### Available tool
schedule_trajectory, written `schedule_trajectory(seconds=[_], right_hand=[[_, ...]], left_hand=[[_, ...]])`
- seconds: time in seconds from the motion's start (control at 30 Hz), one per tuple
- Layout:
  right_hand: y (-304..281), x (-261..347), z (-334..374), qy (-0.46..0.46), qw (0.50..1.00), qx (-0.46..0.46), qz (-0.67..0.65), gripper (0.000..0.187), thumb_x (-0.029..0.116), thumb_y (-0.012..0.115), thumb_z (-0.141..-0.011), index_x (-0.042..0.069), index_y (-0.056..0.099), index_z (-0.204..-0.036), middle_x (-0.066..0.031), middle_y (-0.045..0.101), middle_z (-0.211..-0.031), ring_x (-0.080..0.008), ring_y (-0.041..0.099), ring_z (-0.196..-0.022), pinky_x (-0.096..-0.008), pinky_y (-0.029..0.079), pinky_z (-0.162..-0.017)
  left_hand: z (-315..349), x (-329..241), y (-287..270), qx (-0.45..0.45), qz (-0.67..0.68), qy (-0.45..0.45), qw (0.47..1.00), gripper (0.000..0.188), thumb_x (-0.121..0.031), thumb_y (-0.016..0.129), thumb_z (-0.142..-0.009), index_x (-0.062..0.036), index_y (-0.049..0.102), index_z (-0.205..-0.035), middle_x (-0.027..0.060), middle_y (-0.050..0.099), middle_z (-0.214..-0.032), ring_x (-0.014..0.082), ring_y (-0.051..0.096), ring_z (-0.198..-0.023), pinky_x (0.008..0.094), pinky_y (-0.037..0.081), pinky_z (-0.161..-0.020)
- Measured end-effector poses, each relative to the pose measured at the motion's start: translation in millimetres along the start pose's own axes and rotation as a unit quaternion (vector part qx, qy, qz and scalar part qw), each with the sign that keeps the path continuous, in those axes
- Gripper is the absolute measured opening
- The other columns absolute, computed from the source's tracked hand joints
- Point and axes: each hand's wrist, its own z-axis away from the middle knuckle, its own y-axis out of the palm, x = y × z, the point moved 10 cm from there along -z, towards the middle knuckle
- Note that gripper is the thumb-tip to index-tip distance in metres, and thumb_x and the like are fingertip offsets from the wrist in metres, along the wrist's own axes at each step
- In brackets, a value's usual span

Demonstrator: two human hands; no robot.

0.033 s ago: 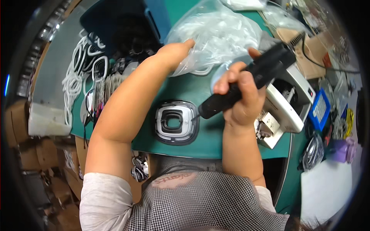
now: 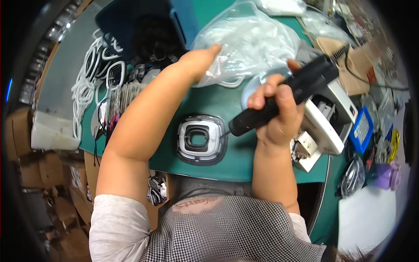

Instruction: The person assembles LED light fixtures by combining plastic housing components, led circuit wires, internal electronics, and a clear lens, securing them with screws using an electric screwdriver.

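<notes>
My right hand (image 2: 279, 105) is wrapped round a black electric screwdriver (image 2: 312, 78). The driver slants down to the left, its bit close to the right rim of a rounded-square plastic frame (image 2: 205, 154). This frame is white and grey on a dark outer ring, has an opening in its middle, and lies flat on the green table. My left hand (image 2: 201, 61) reaches forward to a clear plastic bag (image 2: 253, 39) filled with pale pieces. Its thumb shows against the bag, while the other fingers are hidden.
A white boxy machine (image 2: 329, 131) stands right of my right forearm. Behind my left arm is a dark blue bin (image 2: 181, 22), with white loop-shaped parts (image 2: 85, 87) further left. A blue tray (image 2: 362, 126) and a purple container (image 2: 384, 177) lie on the far right.
</notes>
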Motion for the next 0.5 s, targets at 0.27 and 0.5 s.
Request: schedule_trajectory(seconds=[0.27,0.5], right_hand=[[1.6,-22.4,6.0,0.058,0.998,-0.016,-0.026,0.058,0.018,0.060,-0.088,0.005,0.031,-0.137,-0.0093,0.051,-0.079,-0.0186,0.056,-0.059,-0.0350,0.050,-0.054],[4.1,-16.8,3.9,0.046,0.998,0.030,-0.031,0.053,0.026,0.052,-0.095,0.007,0.030,-0.140,-0.0051,0.047,-0.084,-0.0134,0.050,-0.061,-0.0307,0.048,-0.057]], left_hand=[[38.2,-87.7,34.8,-0.173,0.029,0.199,0.964,0.049,-0.028,0.060,-0.082,-0.0135,0.052,-0.128,0.0178,0.057,-0.116,0.0356,0.058,-0.105,0.0432,0.048,-0.085],[13.9,-80.1,5.9,-0.014,0.153,0.047,0.987,0.039,-0.016,0.056,-0.082,-0.0099,0.059,-0.120,0.0187,0.058,-0.117,0.0338,0.058,-0.106,0.0419,0.050,-0.083]])
